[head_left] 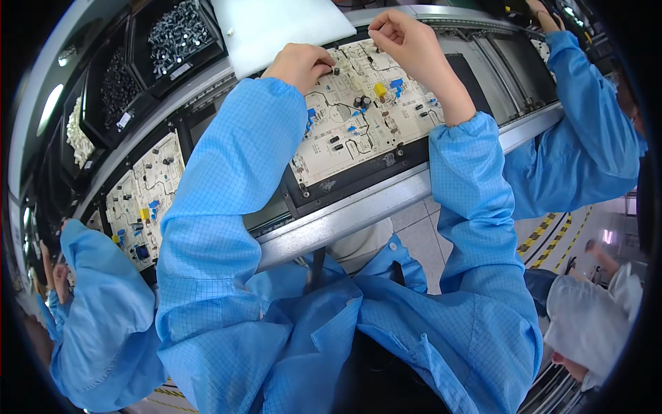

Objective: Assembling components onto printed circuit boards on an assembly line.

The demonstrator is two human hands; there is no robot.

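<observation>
Left hand (296, 67) is curled at a small black part (336, 71); right hand (412, 48) is drawn into a pinch; whether anything is gripped by either cannot be told. Upright capacitors (362, 102) could be bent if brushed by a lowered hand. Beneath both, the board (331, 164) is held in a black frame (358, 176); beyond, a white sheet (276, 31) is laid.
</observation>
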